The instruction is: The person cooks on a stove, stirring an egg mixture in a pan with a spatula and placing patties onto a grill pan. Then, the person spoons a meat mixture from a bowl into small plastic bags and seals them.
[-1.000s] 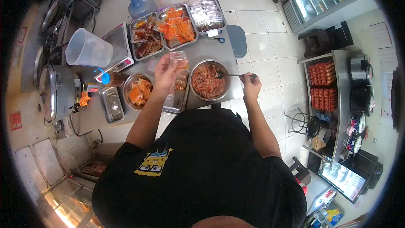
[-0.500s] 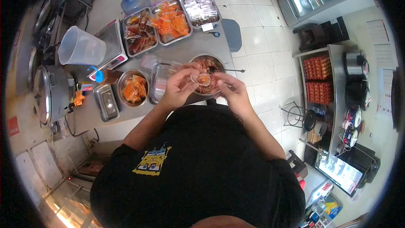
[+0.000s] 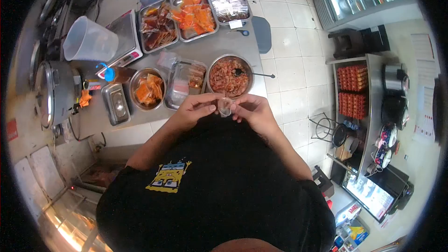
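Close to my chest, a small clear plastic bag (image 3: 225, 108) is pinched between both hands; what it holds is hard to make out. My left hand (image 3: 190, 113) grips it from the left with closed fingers. From the other side, thumb and fingers of my right hand (image 3: 253, 114) are closed on its edge. Just beyond my hands stands a steel bowl of reddish minced filling (image 3: 228, 78), with a dark-handled spoon (image 3: 254, 73) resting in it. Left of that bowl is a clear plastic container (image 3: 185, 84) with packets inside.
A steel bowl (image 3: 162, 102) of orange packets and a lidded steel pan (image 3: 116, 104) stand at left. Trays (image 3: 178, 41) of packets line the far side, near a scale (image 3: 126, 42) and plastic jug (image 3: 91, 39). An orange-brown bottle (image 3: 122, 74) stands near the pot (image 3: 56, 93).
Both hands have come back toward my chest with the small bag, away from above the filling bowl. The bowl and its spoon are now uncovered in view.
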Motion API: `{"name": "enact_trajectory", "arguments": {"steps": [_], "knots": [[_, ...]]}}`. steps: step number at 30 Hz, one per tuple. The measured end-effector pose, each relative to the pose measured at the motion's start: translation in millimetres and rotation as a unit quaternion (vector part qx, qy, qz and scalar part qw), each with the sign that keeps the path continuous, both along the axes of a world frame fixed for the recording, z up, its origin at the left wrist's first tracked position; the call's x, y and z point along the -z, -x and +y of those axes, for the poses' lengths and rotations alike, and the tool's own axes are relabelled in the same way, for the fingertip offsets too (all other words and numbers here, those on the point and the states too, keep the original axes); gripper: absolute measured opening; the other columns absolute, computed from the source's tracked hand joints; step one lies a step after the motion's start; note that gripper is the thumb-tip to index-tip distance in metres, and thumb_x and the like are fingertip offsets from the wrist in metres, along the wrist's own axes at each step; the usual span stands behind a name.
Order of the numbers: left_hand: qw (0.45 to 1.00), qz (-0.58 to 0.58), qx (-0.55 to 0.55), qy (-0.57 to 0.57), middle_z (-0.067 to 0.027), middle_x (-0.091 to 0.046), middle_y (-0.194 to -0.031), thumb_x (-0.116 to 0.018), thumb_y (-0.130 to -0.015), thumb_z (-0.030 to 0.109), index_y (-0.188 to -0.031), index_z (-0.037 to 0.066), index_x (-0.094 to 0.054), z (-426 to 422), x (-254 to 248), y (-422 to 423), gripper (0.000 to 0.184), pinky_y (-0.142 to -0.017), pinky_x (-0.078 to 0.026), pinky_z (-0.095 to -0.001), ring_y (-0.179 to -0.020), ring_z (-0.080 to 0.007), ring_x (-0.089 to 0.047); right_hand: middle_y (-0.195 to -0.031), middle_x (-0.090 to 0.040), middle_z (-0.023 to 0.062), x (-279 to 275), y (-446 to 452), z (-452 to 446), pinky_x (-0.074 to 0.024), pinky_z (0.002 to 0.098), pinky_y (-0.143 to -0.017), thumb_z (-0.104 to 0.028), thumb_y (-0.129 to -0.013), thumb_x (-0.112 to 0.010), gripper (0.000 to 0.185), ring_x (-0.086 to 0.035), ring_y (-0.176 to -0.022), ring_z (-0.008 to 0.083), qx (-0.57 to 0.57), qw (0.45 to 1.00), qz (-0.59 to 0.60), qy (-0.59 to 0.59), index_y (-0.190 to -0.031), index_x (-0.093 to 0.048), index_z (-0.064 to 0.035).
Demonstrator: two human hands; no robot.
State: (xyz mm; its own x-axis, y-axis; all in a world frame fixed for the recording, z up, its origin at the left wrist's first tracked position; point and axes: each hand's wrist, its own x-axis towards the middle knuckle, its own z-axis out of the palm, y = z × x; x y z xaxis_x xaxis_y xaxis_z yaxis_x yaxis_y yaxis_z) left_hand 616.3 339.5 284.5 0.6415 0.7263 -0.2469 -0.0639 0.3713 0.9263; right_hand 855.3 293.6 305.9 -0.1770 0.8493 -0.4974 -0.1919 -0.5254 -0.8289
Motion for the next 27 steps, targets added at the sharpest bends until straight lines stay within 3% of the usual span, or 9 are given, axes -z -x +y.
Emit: {"name": "enact_trajectory", "arguments": {"steps": [1,8,10,13,17,20,23,25,27], "knots": [[0.996,-0.049,-0.002,0.079,-0.0096,-0.069,-0.114,-0.067,-0.094,0.006,-0.130,-0.004,-0.062,-0.9,2.9,4.6,0.038,-0.092,-0.049,-0.0302,-0.104,-0.0147,-0.063,-0.077,-0.069,0.0059,-2.5,2.0,0.0,-0.0530,0.0248,-0.060,-0.010,-0.092,-0.075,0.012,-0.067,-0.067,0.0120,-0.020,0.999,-0.026,-0.005,-0.094,-0.068,0.0002],[0.985,0.067,-0.153,0.044,-0.0036,-0.072,-0.085,-0.076,-0.084,0.005,-0.104,-0.003,-0.069,-17.8,-2.6,0.7,0.022,-0.071,-0.055,-0.0282,-0.076,-0.0122,-0.068,-0.075,-0.070,0.0079,3.0,25.1,3.5,-0.0526,0.0270,-0.056,-0.009,-0.089,-0.077,0.013,-0.067,-0.064,0.0121,-0.032,0.993,-0.111,0.015,-0.086,-0.067,-0.0002],[0.926,0.204,-0.204,-0.243,-0.0034,-0.069,-0.074,-0.080,-0.081,0.008,-0.096,-0.001,-0.066,-18.8,5.6,-4.8,0.022,-0.061,-0.052,-0.0264,-0.065,-0.0094,-0.065,-0.070,-0.070,0.0110,16.4,33.8,7.0,-0.0537,0.0301,-0.057,-0.007,-0.083,-0.078,0.015,-0.068,-0.062,0.0145,-0.012,0.939,-0.287,-0.188,-0.079,-0.066,0.0009],[0.903,0.279,-0.223,-0.237,-0.0044,-0.063,-0.065,-0.079,-0.076,0.007,-0.094,0.001,-0.065,-14.5,10.3,-7.2,0.024,-0.057,-0.050,-0.0263,-0.060,-0.0088,-0.063,-0.067,-0.069,0.0132,16.1,46.6,20.6,-0.0542,0.0319,-0.057,-0.007,-0.079,-0.078,0.016,-0.070,-0.061,0.0168,-0.019,0.901,-0.365,-0.235,-0.075,-0.065,0.0021],[0.899,0.343,-0.212,-0.168,-0.0073,-0.062,-0.068,-0.077,-0.072,0.005,-0.091,0.002,-0.063,-8.0,6.1,2.3,0.024,-0.058,-0.049,-0.0271,-0.063,-0.0102,-0.064,-0.067,-0.069,0.0138,11.5,58.3,31.0,-0.0546,0.0317,-0.057,-0.009,-0.078,-0.079,0.018,-0.071,-0.061,0.0173,-0.052,0.893,-0.367,-0.255,-0.076,-0.065,0.0024],[0.896,0.338,-0.160,-0.240,-0.0098,-0.065,-0.076,-0.077,-0.072,0.006,-0.095,0.002,-0.064,-2.8,-1.4,16.9,0.027,-0.066,-0.052,-0.0298,-0.072,-0.0150,-0.068,-0.067,-0.069,0.0109,9.7,59.3,38.1,-0.0541,0.0317,-0.056,-0.009,-0.080,-0.078,0.016,-0.069,-0.060,0.0172,-0.048,0.924,-0.301,-0.229,-0.077,-0.066,0.0011],[0.860,0.199,-0.174,-0.436,-0.0132,-0.069,-0.086,-0.079,-0.076,0.007,-0.099,0.001,-0.067,-1.2,-12.8,26.3,0.026,-0.075,-0.054,-0.0313,-0.083,-0.0189,-0.070,-0.069,-0.069,0.0073,-2.1,52.3,50.5,-0.0538,0.0306,-0.055,-0.007,-0.084,-0.076,0.012,-0.068,-0.059,0.0163,-0.076,0.981,-0.173,-0.041,-0.080,-0.067,-0.0003],[0.897,0.157,-0.202,-0.361,-0.0129,-0.069,-0.087,-0.077,-0.079,0.003,-0.096,0.000,-0.070,-7.4,-7.2,28.4,0.018,-0.073,-0.053,-0.0345,-0.083,-0.0289,-0.069,-0.078,-0.069,0.0052,-7.6,49.1,57.7,-0.0547,0.0285,-0.063,-0.006,-0.085,-0.078,0.010,-0.069,-0.071,0.0156,-0.127,0.990,-0.054,0.014,-0.086,-0.068,-0.0013],[0.901,0.157,-0.212,-0.344,-0.0128,-0.070,-0.089,-0.076,-0.082,0.002,-0.096,0.000,-0.071,-4.5,-13.3,31.6,0.015,-0.073,-0.053,-0.0338,-0.083,-0.0270,-0.069,-0.082,-0.070,0.0052,3.9,60.3,52.7,-0.0546,0.0287,-0.069,-0.006,-0.084,-0.080,0.013,-0.069,-0.076,0.0153,-0.092,0.990,-0.042,-0.095,-0.089,-0.068,-0.0012]]}}
